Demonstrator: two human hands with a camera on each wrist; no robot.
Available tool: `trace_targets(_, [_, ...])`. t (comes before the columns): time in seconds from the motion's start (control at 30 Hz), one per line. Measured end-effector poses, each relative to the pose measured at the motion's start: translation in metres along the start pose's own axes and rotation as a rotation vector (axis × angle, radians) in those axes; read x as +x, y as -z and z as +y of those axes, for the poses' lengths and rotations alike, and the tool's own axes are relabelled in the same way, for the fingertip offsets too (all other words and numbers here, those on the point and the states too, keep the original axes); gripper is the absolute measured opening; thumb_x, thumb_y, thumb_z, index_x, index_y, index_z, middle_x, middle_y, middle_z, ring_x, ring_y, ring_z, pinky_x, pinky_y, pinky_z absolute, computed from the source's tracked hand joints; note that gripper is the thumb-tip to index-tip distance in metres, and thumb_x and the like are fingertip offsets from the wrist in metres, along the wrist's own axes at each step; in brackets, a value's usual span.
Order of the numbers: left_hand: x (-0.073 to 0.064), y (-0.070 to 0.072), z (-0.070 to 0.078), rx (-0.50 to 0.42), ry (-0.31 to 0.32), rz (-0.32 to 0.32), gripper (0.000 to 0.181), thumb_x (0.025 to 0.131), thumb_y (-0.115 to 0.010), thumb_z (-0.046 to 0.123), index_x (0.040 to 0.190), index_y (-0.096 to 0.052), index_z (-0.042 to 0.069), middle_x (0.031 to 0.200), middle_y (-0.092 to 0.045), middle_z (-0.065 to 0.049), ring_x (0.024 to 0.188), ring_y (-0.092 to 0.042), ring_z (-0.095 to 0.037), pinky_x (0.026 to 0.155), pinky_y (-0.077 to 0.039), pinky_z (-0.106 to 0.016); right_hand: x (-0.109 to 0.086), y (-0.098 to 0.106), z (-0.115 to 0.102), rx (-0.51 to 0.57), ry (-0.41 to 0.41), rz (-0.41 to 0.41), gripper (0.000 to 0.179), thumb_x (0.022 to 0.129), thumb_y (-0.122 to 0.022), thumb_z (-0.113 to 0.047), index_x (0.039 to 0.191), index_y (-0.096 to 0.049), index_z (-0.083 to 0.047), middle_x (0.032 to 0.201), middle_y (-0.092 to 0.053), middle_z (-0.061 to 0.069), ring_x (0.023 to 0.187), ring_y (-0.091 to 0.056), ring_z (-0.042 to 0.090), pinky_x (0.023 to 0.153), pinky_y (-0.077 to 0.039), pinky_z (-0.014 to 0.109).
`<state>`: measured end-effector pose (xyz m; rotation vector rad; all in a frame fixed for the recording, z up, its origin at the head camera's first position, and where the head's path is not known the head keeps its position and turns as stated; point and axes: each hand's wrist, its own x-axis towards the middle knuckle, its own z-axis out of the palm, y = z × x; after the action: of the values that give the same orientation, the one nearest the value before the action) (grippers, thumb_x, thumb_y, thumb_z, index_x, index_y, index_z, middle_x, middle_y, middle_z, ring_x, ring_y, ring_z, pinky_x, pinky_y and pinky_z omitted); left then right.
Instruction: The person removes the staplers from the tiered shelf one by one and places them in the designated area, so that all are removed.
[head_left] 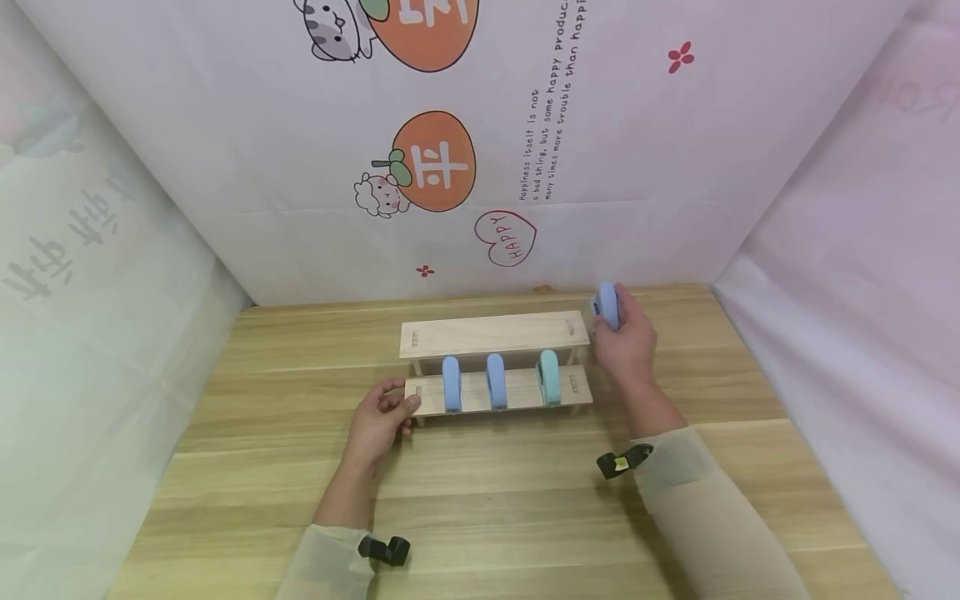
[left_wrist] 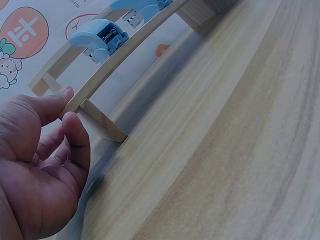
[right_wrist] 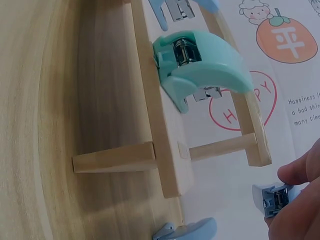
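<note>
My right hand [head_left: 628, 337] holds a light blue staple remover [head_left: 607, 307] just past the right end of a stand's back shelf [head_left: 495, 335]. In the right wrist view, the spring end of that blue staple remover [right_wrist: 276, 200] shows between thumb and fingers. The front shelf [head_left: 517, 400] is pale wood and carries two blue staple removers [head_left: 452, 384] and a teal staple remover [head_left: 550, 379] toward its right end. My left hand [head_left: 378, 421] pinches the front shelf's left end, thumb on top and fingers below.
Low wooden legs [left_wrist: 105, 122] carry the stand on a wood-grain table [head_left: 480, 508]. Another blue plastic piece [right_wrist: 187, 230] appears at the bottom of the right wrist view, beyond the shelf end. A printed white cloth [head_left: 600, 150] rises behind, with cloth on both sides.
</note>
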<state>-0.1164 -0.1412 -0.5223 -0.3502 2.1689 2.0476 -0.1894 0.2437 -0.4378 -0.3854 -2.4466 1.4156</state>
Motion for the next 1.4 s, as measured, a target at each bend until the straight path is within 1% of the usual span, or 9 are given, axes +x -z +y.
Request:
trace_targets(0.13, [0.000, 0.000, 0.000, -0.003, 0.001, 0.004, 0.053, 0.091, -0.083, 0.027, 0.137, -0.058, 0.018, 0.101, -0.066, -0.011, 0.074, -0.062, -0.020, 0.063, -0.058, -0.028, 0.001, 0.001, 0.002, 0.007, -0.006, 0.001, 0.065, 0.100, -0.061, -0.010, 0.161, -0.038, -0.015, 0.161, -0.041, 0.011, 0.147, -0.040, 0.034, 0.121, -0.033, 0.051])
trace_targets(0.3, [0.000, 0.001, 0.000, -0.002, 0.005, -0.003, 0.054, 0.091, -0.083, 0.028, 0.137, -0.058, 0.018, 0.102, -0.066, -0.011, 0.074, -0.062, -0.020, 0.064, -0.058, -0.028, 0.003, 0.002, 0.003, 0.011, -0.031, 0.003, 0.066, 0.100, -0.062, -0.011, 0.161, -0.038, -0.019, 0.162, -0.041, 0.008, 0.148, -0.039, 0.032, 0.121, -0.032, 0.050])
trace_targets(0.43, [0.000, 0.001, 0.000, -0.005, 0.004, -0.006, 0.053, 0.092, -0.083, 0.028, 0.138, -0.058, 0.018, 0.103, -0.066, -0.011, 0.073, -0.062, -0.020, 0.064, -0.058, -0.028, 0.006, 0.004, 0.007, 0.026, -0.029, 0.008, 0.068, 0.098, -0.061, -0.010, 0.161, -0.038, -0.018, 0.161, -0.042, 0.009, 0.147, -0.040, 0.033, 0.122, -0.033, 0.049])
trace_targets(0.67, [0.000, 0.001, 0.000, -0.002, 0.007, 0.002, 0.053, 0.092, -0.083, 0.027, 0.137, -0.058, 0.018, 0.103, -0.066, -0.011, 0.074, -0.062, -0.020, 0.063, -0.058, -0.028, 0.010, 0.008, 0.011, 0.044, -0.055, -0.017, 0.069, 0.101, -0.059, -0.011, 0.164, -0.031, -0.020, 0.164, -0.037, 0.009, 0.150, -0.035, 0.034, 0.122, -0.030, 0.051])
trace_targets(0.83, [0.002, 0.001, -0.001, 0.002, 0.010, 0.000, 0.053, 0.091, -0.083, 0.028, 0.137, -0.058, 0.019, 0.102, -0.067, -0.011, 0.073, -0.062, -0.020, 0.063, -0.058, -0.028, 0.014, 0.011, 0.014, 0.037, -0.074, 0.006, 0.068, 0.100, -0.058, -0.008, 0.163, -0.034, -0.020, 0.163, -0.039, 0.009, 0.149, -0.037, 0.031, 0.123, -0.030, 0.047])
trace_targets(1.07, [0.002, 0.001, -0.001, 0.001, 0.015, -0.017, 0.056, 0.090, -0.084, 0.031, 0.138, -0.057, 0.018, 0.102, -0.066, -0.010, 0.074, -0.062, -0.020, 0.064, -0.058, -0.027, 0.017, 0.017, 0.018, 0.040, -0.090, 0.011, 0.069, 0.100, -0.058, -0.007, 0.163, -0.033, -0.019, 0.164, -0.037, 0.007, 0.150, -0.035, 0.026, 0.124, -0.029, 0.041])
trace_targets(1.23, [0.003, 0.002, -0.001, 0.000, 0.017, -0.024, 0.057, 0.090, -0.084, 0.031, 0.139, -0.057, 0.019, 0.101, -0.066, -0.010, 0.074, -0.061, -0.020, 0.064, -0.057, -0.027, 0.021, 0.021, 0.025, 0.032, -0.097, 0.020, 0.069, 0.100, -0.058, -0.007, 0.163, -0.032, -0.018, 0.164, -0.036, 0.009, 0.150, -0.034, 0.027, 0.124, -0.028, 0.041])
trace_targets(1.4, [0.002, 0.002, 0.000, 0.001, 0.014, -0.016, 0.055, 0.091, -0.084, 0.029, 0.138, -0.057, 0.019, 0.099, -0.066, -0.010, 0.073, -0.061, -0.020, 0.063, -0.058, -0.027, 0.023, 0.025, 0.033, 0.028, -0.098, 0.030, 0.070, 0.099, -0.058, -0.008, 0.163, -0.033, -0.019, 0.163, -0.037, 0.008, 0.150, -0.036, 0.029, 0.124, -0.029, 0.041])
